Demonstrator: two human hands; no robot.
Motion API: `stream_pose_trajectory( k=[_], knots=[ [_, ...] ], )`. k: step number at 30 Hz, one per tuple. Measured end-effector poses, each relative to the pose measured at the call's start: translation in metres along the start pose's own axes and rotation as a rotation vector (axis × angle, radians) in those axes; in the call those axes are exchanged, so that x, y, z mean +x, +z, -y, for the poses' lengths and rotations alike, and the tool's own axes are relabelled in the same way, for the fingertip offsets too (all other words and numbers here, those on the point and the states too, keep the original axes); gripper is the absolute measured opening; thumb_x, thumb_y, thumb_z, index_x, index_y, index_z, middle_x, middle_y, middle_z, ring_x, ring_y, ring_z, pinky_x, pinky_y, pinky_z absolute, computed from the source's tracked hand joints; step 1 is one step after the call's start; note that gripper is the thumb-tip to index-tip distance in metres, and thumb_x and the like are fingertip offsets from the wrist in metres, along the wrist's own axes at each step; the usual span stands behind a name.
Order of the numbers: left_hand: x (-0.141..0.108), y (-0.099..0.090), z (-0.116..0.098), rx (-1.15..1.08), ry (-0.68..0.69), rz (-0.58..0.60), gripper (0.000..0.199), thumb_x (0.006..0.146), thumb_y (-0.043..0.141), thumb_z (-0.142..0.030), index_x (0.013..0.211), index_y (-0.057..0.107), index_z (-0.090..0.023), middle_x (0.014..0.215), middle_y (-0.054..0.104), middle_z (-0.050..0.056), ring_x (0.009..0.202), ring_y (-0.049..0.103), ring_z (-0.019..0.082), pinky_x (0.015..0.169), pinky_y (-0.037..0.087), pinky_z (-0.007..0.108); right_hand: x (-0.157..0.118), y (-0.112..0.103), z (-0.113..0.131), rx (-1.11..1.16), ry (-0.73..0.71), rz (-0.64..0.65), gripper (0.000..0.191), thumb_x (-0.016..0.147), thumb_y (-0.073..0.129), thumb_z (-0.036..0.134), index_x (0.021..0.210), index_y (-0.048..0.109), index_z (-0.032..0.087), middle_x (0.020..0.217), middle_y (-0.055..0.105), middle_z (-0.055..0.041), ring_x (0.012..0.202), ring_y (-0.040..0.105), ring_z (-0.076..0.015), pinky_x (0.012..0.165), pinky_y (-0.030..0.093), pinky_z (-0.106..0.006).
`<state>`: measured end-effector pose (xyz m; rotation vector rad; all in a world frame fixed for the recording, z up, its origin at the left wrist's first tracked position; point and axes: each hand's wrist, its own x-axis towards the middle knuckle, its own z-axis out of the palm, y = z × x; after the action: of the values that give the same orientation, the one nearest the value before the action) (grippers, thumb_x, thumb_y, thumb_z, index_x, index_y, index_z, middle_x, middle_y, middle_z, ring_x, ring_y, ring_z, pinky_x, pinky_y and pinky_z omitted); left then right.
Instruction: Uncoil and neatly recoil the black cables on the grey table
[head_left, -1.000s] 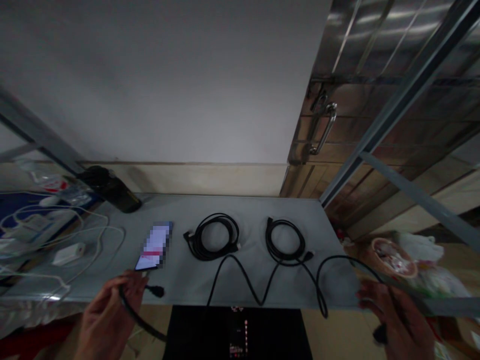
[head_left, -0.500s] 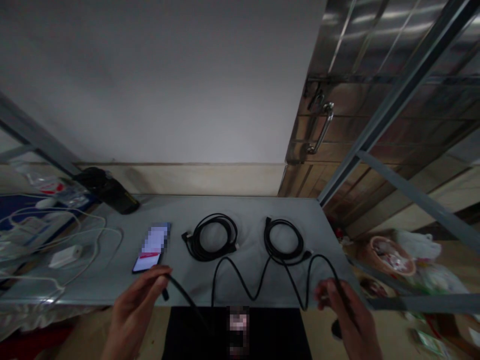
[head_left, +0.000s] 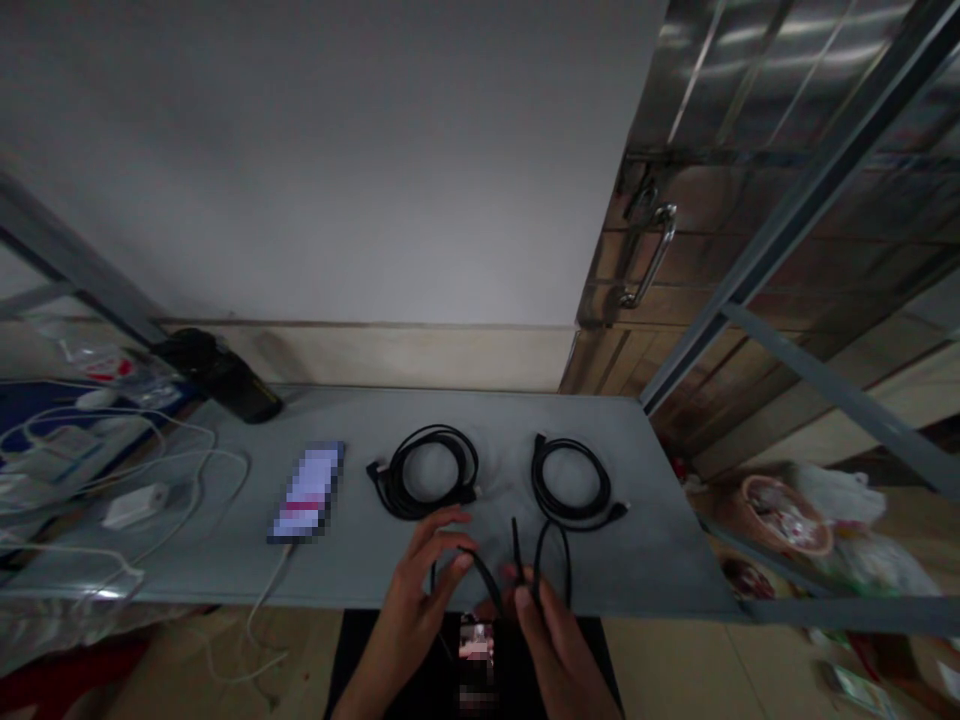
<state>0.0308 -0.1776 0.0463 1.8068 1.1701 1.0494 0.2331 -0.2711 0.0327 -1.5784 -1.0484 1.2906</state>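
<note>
Between my hands a loose black cable (head_left: 568,570) is being held, partly bent into loops over the table's front edge. My right hand (head_left: 551,630) is closed on it, with one straight end sticking up above the fingers. Just to the left, my left hand (head_left: 420,590) pinches another stretch of the same cable between thumb and fingers. Beyond my left hand lies a coiled black cable (head_left: 390,490) with its plugs at the sides. A second, smaller coil of black cable (head_left: 536,480) rests behind my right hand.
On the grey table (head_left: 480,400) a phone (head_left: 309,490) lies left of the coils, with a white cord below it. Farther left are a white charger (head_left: 135,507), tangled white cords, and a black bottle (head_left: 225,378) on its side. A metal post (head_left: 795,190) rises at right.
My hands have come together from far apart at the table's front. The loose cable, earlier spread in waves across the table edge, is now gathered into loops between them.
</note>
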Motion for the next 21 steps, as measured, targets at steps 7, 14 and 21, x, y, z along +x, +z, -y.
stream_pose_trajectory(
  k=[7, 14, 21],
  knots=[
    [-0.004, 0.011, 0.001, -0.069, -0.013, 0.122, 0.027, 0.115, 0.058, -0.041, 0.118, 0.081, -0.028, 0.148, 0.076, 0.014, 0.143, 0.068, 0.030, 0.122, 0.053, 0.047, -0.009, 0.010, 0.014, 0.276, 0.227, 0.133, 0.097, 0.091, 0.050, 0.104, 0.135, 0.077, 0.022, 0.080, 0.073, -0.0064, 0.071, 0.073, -0.0237, 0.063, 0.061, -0.034],
    [-0.003, -0.002, -0.019, -0.110, -0.130, 0.287, 0.087, 0.088, 0.094, -0.050, 0.165, 0.059, -0.034, 0.170, 0.061, 0.013, 0.157, 0.055, 0.038, 0.132, 0.041, 0.052, -0.014, -0.027, 0.021, 0.228, -0.048, 0.075, 0.064, 0.079, 0.085, 0.089, 0.096, 0.082, 0.027, 0.078, 0.067, -0.0064, 0.072, 0.065, -0.0237, 0.057, 0.054, -0.033],
    [0.003, -0.001, -0.035, -0.380, -0.429, 0.398, 0.035, 0.091, 0.084, -0.054, 0.090, 0.074, -0.020, 0.067, 0.065, -0.004, 0.050, 0.051, 0.012, 0.049, 0.041, 0.023, 0.006, -0.039, 0.019, 0.168, 0.002, 0.150, 0.077, 0.091, 0.060, 0.098, 0.081, 0.071, 0.023, 0.069, 0.061, -0.0021, 0.062, 0.058, -0.0184, 0.056, 0.048, -0.029]
  ],
)
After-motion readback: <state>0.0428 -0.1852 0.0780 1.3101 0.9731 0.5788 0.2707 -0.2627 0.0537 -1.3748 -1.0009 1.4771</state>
